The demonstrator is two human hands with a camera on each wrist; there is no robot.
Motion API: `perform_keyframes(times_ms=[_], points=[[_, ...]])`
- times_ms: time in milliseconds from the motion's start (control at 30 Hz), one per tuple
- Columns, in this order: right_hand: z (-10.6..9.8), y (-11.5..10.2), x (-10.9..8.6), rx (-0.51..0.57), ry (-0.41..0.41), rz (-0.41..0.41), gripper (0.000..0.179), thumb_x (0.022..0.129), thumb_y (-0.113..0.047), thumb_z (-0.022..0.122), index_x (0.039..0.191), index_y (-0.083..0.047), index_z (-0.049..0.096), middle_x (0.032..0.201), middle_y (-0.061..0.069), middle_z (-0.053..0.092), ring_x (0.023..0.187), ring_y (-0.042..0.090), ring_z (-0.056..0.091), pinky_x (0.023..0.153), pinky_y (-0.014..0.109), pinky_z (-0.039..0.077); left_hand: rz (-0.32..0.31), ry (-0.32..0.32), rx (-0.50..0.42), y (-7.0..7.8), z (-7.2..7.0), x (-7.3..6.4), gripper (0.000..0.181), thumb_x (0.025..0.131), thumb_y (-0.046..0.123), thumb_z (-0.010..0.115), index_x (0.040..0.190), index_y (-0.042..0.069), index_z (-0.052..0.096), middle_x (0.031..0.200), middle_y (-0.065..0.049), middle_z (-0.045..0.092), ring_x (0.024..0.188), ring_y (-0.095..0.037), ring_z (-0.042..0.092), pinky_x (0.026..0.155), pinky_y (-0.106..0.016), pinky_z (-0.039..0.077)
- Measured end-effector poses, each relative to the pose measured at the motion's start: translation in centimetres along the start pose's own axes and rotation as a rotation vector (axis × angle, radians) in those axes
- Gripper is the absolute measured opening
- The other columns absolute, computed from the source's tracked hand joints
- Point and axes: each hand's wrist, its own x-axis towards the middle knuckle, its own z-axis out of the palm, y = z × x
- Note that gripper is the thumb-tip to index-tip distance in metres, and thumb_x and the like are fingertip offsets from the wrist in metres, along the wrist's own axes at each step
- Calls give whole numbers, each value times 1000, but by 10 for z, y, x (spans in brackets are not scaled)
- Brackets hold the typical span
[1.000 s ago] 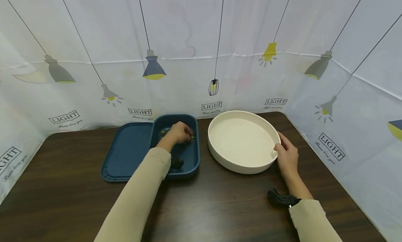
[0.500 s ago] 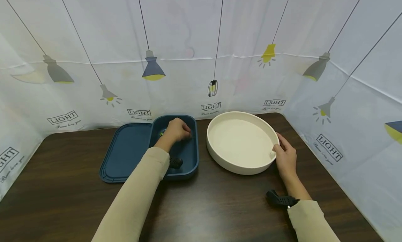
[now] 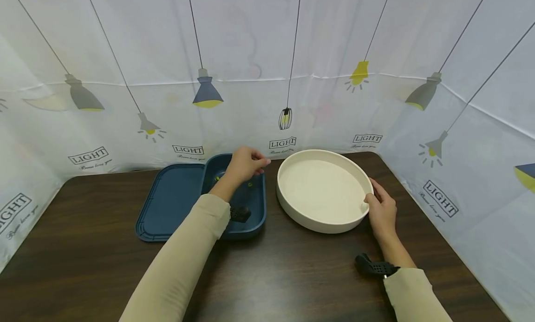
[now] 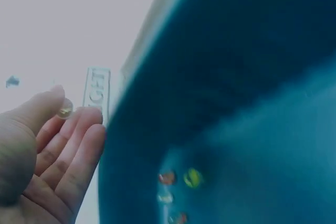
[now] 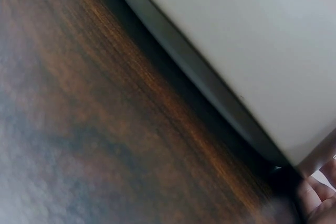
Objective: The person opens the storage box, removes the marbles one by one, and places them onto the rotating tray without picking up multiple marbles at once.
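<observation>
My left hand (image 3: 245,164) is raised over the far right corner of a dark blue rectangular box (image 3: 252,229). Between thumb and fingertip it pinches a clear glass marble (image 4: 65,108) with a yellowish core, seen in the left wrist view. Several more marbles lie on the box floor; one yellow-green marble (image 4: 193,178) and a reddish marble (image 4: 167,177) show there. My right hand (image 3: 382,213) grips the right rim of a round cream dish (image 3: 323,187), thumb over the edge and fingers outside. No contents show in the dish.
Left of the box lies a flat dark blue lid (image 3: 171,201), its right side beside the box wall. All stand on a dark wood table (image 3: 301,275). A white curtain (image 3: 242,43) printed with lamps hangs right behind the table's back edge.
My left hand has risen from inside the box and moved up and right to its far right edge, with the marble pinched. The right hand keeps its grip on the dish.
</observation>
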Motion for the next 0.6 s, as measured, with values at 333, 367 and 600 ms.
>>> perform_keyframes(times_ms=[333, 367, 600], points=[[-2, -1, -1, 5, -9, 5, 63, 88, -7, 45, 150, -22, 52, 154, -1, 52, 137, 16, 51, 86, 6, 43, 6, -78, -173, 30, 29, 4, 21, 93, 18, 74, 107, 2, 74, 102, -18, 74, 94, -35, 74, 82, -41, 62], [-2, -1, -1, 8, -10, 4, 64, 88, -7, 45, 150, -22, 52, 154, 0, 51, 137, 17, 51, 85, 5, 43, -3, -87, -202, 31, 32, 5, 20, 93, 15, 73, 108, 1, 73, 104, -20, 74, 99, -38, 74, 86, -44, 61], [-1, 0, -1, 21, -12, -12, 63, 89, -7, 45, 149, -21, 52, 153, 2, 52, 138, 19, 51, 82, 3, 42, -58, -98, -244, 37, 56, 9, 20, 89, 3, 75, 108, -3, 74, 108, -19, 74, 100, -35, 74, 91, -44, 60]])
